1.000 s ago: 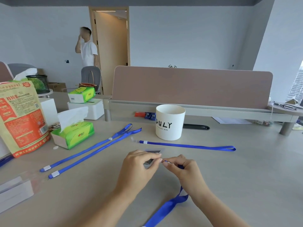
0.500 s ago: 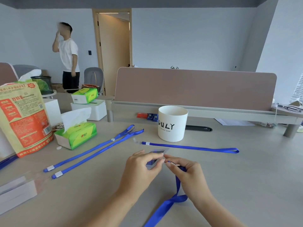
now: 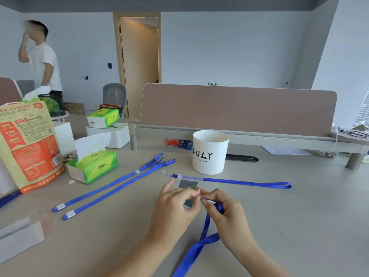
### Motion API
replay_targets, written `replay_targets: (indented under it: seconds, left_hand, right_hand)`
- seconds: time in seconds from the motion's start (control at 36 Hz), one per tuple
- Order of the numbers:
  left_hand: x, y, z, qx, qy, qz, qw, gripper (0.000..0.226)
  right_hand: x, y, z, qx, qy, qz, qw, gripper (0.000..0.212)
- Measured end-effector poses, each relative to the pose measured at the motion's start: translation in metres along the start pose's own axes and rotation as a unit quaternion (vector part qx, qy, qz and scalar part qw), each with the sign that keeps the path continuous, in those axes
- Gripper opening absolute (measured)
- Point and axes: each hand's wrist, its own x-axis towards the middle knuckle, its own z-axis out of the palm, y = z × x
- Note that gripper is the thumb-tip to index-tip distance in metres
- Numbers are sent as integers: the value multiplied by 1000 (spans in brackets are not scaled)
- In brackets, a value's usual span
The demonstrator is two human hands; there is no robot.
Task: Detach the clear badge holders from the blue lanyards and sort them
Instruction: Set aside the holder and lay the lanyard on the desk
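My left hand (image 3: 175, 204) pinches a clear badge holder (image 3: 188, 184) by its right edge, just above the desk. My right hand (image 3: 225, 208) grips the clip end of a blue lanyard (image 3: 201, 242), whose strap trails down toward me. A small gap shows between the clip and the holder. Two more blue lanyards (image 3: 111, 186) lie side by side to the left. Another blue lanyard (image 3: 245, 183) lies straight behind my hands. A clear holder stack (image 3: 20, 234) sits at the near left edge.
A white cup (image 3: 209, 152) stands behind the far lanyard. Green tissue box (image 3: 92, 166) and an orange bag (image 3: 28, 146) stand at left. A desk divider (image 3: 237, 110) runs across the back. A person (image 3: 40, 56) stands far left by the door.
The clip end in my right hand has come away from the badge holder; a gap now shows between them. The person in the background walked left.
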Motion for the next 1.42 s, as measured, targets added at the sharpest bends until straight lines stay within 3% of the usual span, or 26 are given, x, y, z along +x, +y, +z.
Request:
replay_targets:
  seconds: [0.17,0.42,0.81,1.11,1.28,1.36,1.42]
  left_hand:
    - [-1,7,3,-52,9,-52,997,4]
    - [-4,11,5,-126,35,-138,982,11]
    - [-1,16,0,-249,23,-215,944,16]
    - [4,16,-6,-304,12,-236,923,17]
    - [11,3,-5,-303,27,-198,932,15]
    - [13,-8,-5,-248,8,-153,956,7]
    - [13,-15,-5,-221,-18,-130,966,14]
  right_hand:
    - [-1,1,3,14,14,-6,1000,25]
    - [-4,-8,7,36,30,6,999,32]
    - [-4,-10,8,56,33,-1,998,19]
    - [-5,-5,10,40,34,-11,999,19]
    - [-6,-16,3,62,-4,-24,998,20]
    - [-4,-18,-1,111,-14,-22,993,20]
    - [-4,-18,-2,148,-17,-10,989,19]
